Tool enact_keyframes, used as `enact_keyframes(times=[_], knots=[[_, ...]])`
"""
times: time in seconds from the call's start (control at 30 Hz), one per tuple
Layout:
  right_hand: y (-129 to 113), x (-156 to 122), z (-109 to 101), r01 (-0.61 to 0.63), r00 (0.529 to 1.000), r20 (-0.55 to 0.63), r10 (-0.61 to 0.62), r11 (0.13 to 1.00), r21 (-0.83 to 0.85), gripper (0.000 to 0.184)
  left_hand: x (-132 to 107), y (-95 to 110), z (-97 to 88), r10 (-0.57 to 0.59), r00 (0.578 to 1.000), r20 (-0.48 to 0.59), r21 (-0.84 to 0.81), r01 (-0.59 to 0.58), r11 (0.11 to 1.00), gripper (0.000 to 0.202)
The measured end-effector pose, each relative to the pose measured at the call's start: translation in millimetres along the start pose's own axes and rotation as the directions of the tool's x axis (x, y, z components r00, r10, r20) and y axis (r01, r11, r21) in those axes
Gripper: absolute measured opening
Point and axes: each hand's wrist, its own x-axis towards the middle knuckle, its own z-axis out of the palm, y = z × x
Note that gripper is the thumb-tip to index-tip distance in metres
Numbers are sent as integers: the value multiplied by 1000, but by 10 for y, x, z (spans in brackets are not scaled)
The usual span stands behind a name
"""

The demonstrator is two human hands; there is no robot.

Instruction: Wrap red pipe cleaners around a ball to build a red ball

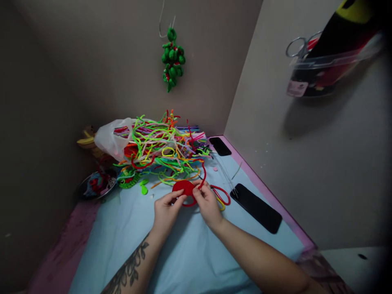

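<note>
My left hand [165,210] pinches the near edge of a red coiled pipe-cleaner disc [183,188] held just above the light blue cloth [190,253]. My right hand [206,204] is closed on the red pipe-cleaner strand [203,173] that runs off the disc's right side and curls up toward the pile. Both hands meet at the disc, fingers pressed together. A red loop and a yellow loop [222,198] lie right beside my right hand.
A big tangled pile of coloured pipe cleaners [162,149] and a plastic bag [112,141] lie behind the hands. Two black phones [256,207] [219,145] rest on the right. A bowl [98,183] sits left. A green ornament [172,59] hangs on the wall; scissors [301,45] stand in a container upper right.
</note>
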Motion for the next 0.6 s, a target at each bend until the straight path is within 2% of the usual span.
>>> enact_keyframes(times=[0.17,0.33,0.5,0.6], knots=[[10,7,11,-4,1000,16,3,1000,13,25,7,9,5,-80,997,-9,-52,79,995,26],[-32,85,-73,17,998,60,-15,1000,-26,29,58,21,-52,-13,999,-42,6,13,1000,25],[122,290,-224,-74,986,-143,89,991,109,21,97,42,-107,23,1000,-3,18,-22,1000,25],[241,407,-280,-80,980,-167,108,983,168,36,91,54,-111,26,998,63,5,-26,1000,22]])
